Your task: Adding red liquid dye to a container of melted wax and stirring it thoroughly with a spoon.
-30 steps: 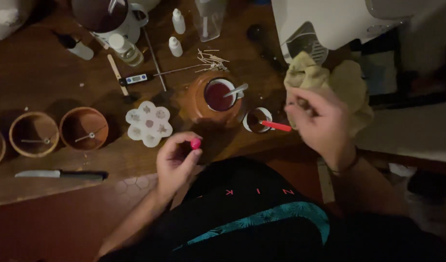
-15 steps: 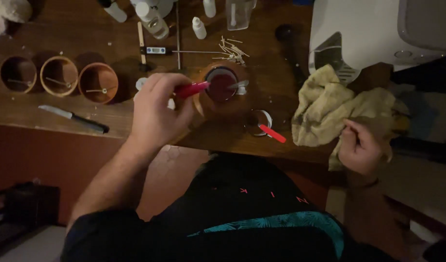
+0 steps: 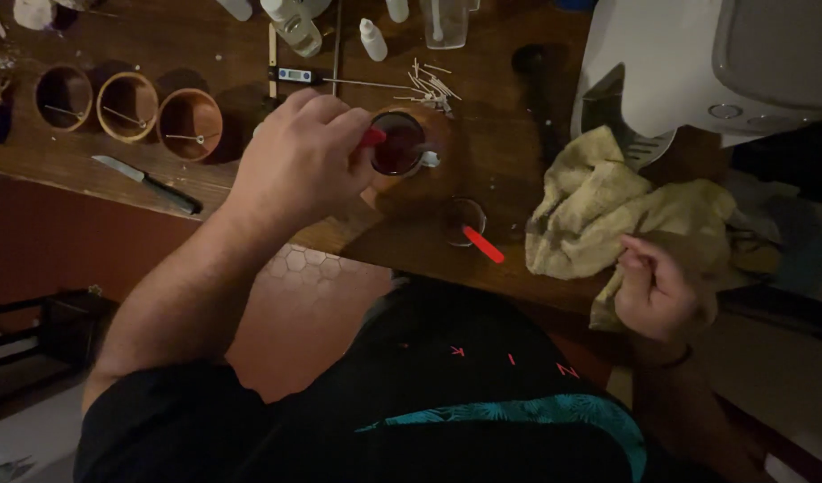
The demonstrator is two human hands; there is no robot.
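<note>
Two hands are showing in the head view, both mine. My left hand (image 3: 299, 156) is curling shut over a red stick-like tool (image 3: 371, 137), fingers pressed together on it, and its red end is poking out at the rim of a small cup of dark red liquid (image 3: 398, 143). That cup is sitting on the wooden table (image 3: 205, 54), just in front of my knuckles. My right hand (image 3: 658, 288) is resting well apart from it, at the table's near edge, with fingers closing on a fold of a crumpled yellowish cloth (image 3: 607, 201); the cloth is lying against the foot of a white machine (image 3: 688, 63).

Between the two hands a smaller dark cup (image 3: 464, 219) is standing near the edge, with a second red stick (image 3: 483, 244) leaning out of it toward me.

Three round terracotta-coloured pots (image 3: 190, 123) are lining up at the left, each with a thin wick lying across its inside. A knife with a dark handle (image 3: 147, 183) is lying just in front of them. Behind the cup, a digital probe thermometer (image 3: 339, 82) is lying flat beside a loose heap of pale wicks (image 3: 429, 85).

Along the far edge, small white dropper bottles (image 3: 372, 40) are standing upright beside a clear bottle with a pale label (image 3: 296, 31) and a clear glass beaker (image 3: 445, 22). Their labels are too small for me to make out.
</note>
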